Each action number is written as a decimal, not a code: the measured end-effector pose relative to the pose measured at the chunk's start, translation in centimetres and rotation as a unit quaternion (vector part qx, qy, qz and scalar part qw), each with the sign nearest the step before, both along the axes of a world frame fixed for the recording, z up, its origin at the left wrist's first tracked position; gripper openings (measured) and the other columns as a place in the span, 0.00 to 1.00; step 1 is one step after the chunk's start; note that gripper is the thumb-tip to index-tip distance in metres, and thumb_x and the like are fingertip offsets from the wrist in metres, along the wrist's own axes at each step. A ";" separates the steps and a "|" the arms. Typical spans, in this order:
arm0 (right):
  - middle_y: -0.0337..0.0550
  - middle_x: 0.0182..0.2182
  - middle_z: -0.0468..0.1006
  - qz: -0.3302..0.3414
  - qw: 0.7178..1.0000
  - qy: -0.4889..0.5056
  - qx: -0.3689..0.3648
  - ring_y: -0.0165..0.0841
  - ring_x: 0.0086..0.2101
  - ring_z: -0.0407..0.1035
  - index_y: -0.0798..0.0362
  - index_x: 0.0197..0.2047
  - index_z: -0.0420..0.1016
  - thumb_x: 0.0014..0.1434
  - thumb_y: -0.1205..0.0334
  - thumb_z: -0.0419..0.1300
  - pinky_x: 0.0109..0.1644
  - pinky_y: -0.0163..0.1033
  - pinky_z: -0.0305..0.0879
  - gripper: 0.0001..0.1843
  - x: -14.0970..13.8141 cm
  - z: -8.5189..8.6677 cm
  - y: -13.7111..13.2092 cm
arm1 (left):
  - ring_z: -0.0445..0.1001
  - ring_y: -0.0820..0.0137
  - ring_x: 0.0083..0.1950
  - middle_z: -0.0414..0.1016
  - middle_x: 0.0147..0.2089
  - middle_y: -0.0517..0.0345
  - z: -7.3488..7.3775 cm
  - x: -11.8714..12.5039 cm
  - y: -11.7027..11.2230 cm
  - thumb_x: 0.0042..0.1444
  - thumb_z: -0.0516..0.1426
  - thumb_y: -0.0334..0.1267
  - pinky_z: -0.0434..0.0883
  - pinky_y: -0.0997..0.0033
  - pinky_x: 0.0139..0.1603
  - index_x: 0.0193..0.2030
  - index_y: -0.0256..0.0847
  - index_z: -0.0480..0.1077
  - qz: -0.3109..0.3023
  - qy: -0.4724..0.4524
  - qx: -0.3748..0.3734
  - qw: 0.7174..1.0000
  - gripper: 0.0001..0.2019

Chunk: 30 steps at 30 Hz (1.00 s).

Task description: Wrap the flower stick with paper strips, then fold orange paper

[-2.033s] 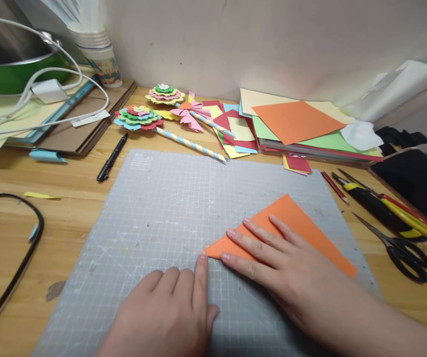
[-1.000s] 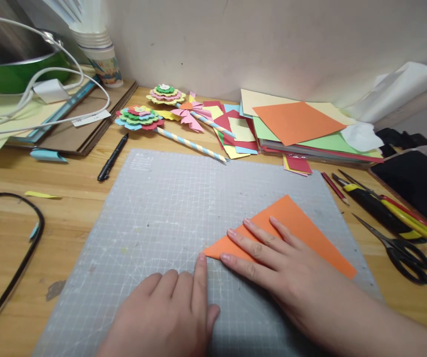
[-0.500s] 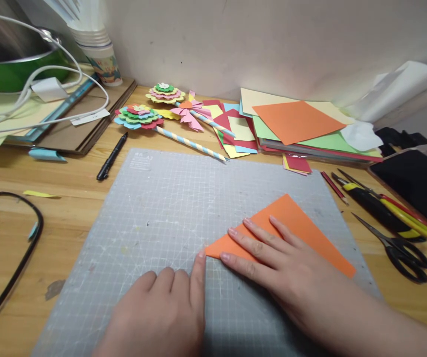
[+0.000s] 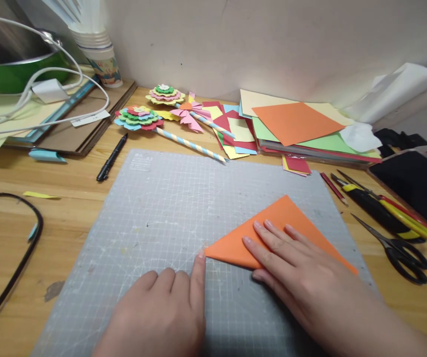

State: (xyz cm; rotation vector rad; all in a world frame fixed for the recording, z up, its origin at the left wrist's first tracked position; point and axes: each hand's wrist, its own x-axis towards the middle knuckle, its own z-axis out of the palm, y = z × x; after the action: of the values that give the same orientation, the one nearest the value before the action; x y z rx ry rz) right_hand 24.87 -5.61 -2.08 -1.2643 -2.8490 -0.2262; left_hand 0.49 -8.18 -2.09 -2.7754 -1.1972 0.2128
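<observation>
A sheet of orange paper [image 4: 287,213], folded into a triangle, lies on the grey cutting mat [image 4: 154,198]. My left hand [image 4: 169,307] is closed except for its index finger, whose tip pins the paper's left corner to the mat; its thumb is hidden. Across the paper's front part, my right hand [image 4: 298,272] rests flat with its fingers stretched out. The right thumb reaches just below the front folded edge. Part of that edge is covered by the right hand.
Scissors [image 4: 397,245], a utility knife [image 4: 377,206] and a red pencil [image 4: 334,188] lie right of the mat. Behind it are paper flowers [image 4: 139,118] and a stack of coloured paper [image 4: 317,144]. A black pen [image 4: 112,157] lies left, near a black cord [image 4: 39,233].
My right hand has slid right and a little toward me along the paper, uncovering more of its left part. My left hand stays at the corner.
</observation>
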 end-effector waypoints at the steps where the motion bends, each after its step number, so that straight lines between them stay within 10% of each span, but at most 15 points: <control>1: 0.62 0.53 0.72 0.001 1.000 -0.001 0.000 0.50 0.51 0.69 0.60 0.54 0.73 0.68 0.62 0.42 0.48 0.57 0.72 0.23 0.0 0.1 0.0 | 0.71 0.67 0.24 0.72 0.25 0.59 0.0 0.0 0.0 0.49 0.52 0.24 0.67 0.68 0.24 0.57 0.33 0.68 -0.002 0.000 -0.001 1.000 0.26; 30: 0.58 0.57 0.68 -0.022 0.996 0.030 -0.075 0.48 0.56 0.64 0.57 0.59 0.69 0.66 0.61 0.49 0.53 0.56 0.69 0.21 0.3 0.4 0.1 | 0.72 0.66 0.26 0.74 0.27 0.57 0.2 0.0 -0.1 0.50 0.51 0.24 0.69 0.67 0.26 0.58 0.33 0.67 -0.008 0.018 -0.015 1.000 0.26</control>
State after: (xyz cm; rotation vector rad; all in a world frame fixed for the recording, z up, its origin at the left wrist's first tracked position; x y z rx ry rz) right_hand 25.14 -5.46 -1.69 -1.3365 -2.8350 0.0249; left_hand 0.51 -8.24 -1.88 -2.7931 -1.1743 0.2791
